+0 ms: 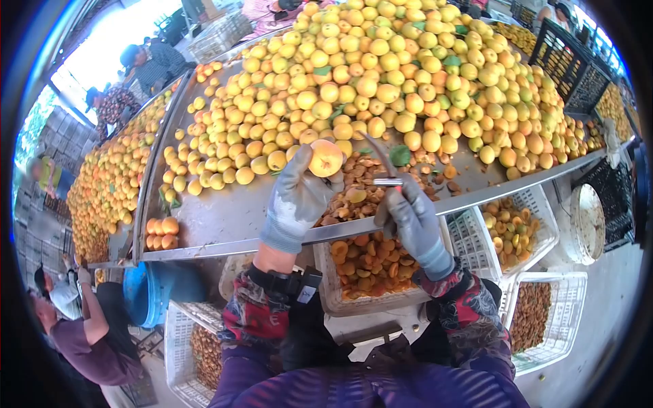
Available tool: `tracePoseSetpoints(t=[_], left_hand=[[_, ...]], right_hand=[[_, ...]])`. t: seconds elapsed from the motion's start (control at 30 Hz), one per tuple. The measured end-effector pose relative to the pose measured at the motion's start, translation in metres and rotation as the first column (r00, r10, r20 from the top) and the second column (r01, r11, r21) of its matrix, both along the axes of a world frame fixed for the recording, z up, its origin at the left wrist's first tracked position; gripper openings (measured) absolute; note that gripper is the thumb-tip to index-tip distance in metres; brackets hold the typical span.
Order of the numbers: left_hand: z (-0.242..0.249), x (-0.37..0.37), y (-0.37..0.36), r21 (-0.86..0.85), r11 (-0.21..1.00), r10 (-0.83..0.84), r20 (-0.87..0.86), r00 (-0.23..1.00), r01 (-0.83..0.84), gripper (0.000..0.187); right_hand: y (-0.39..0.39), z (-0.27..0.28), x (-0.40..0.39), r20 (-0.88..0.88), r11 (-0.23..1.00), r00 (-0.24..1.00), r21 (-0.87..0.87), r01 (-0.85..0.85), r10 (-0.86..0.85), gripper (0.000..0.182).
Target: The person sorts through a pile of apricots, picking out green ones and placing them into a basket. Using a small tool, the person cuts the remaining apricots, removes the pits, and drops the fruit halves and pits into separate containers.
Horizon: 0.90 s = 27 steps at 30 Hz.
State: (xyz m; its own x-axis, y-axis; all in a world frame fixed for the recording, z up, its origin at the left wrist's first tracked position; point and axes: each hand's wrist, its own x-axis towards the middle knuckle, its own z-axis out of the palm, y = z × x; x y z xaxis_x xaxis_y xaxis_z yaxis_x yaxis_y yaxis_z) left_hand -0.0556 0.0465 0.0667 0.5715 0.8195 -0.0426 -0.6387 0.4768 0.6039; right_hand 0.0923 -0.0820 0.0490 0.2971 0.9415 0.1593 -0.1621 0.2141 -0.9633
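Note:
My left hand (297, 197), in a grey-white work glove, holds up a yellow-orange apricot (326, 158) between thumb and fingers. Closed around the handle of a small curved knife (383, 158) is my gloved right hand (415, 221), the blade pointing up and away from me. Blade and apricot are apart. Brown pits and scraps (364, 178) lie on the metal table (211, 221) between and beyond my hands. Behind them rises a big heap of whole apricots (367, 75). Below the table edge, a crate (328, 289) holds halved apricots (374, 265).
More white crates hold apricot halves (510, 228) and brown pits (532, 316). A blue barrel (163, 289) and a white bucket (588, 221) stand under the table. Several apricots sit grouped (162, 233) at the left corner. A person in a dark shirt (95, 333) works at left.

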Motion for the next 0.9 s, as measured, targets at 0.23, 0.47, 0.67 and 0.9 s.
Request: tracePoseSetpoints(t=[0.23, 0.47, 0.67, 0.9], left_hand=[[-0.034, 0.019, -0.005, 0.190, 0.961, -0.227, 0.122, 0.966, 0.202, 0.049], [-0.034, 0.018, -0.013, 0.363, 0.921, -0.124, -0.071, 0.990, 0.141, 0.044], [-0.037, 0.012, -0.014, 0.356, 0.926, -0.119, -0.049, 0.992, 0.128, 0.051], [-0.030, 0.021, -0.025, 0.378, 0.916, -0.101, -0.101, 0.990, 0.132, 0.058]], right_hand=[[-0.001, -0.012, 0.002, 0.166, 1.000, 0.986, -0.030, -0.005, 0.010, 0.016], [0.008, -0.019, -0.003, 0.325, 0.995, 0.943, 0.080, 0.051, -0.074, 0.017], [0.010, -0.017, -0.010, 0.291, 0.991, 0.948, 0.087, 0.104, -0.126, 0.015], [0.014, -0.006, -0.008, 0.262, 0.986, 0.953, 0.110, 0.126, -0.151, 0.013]])
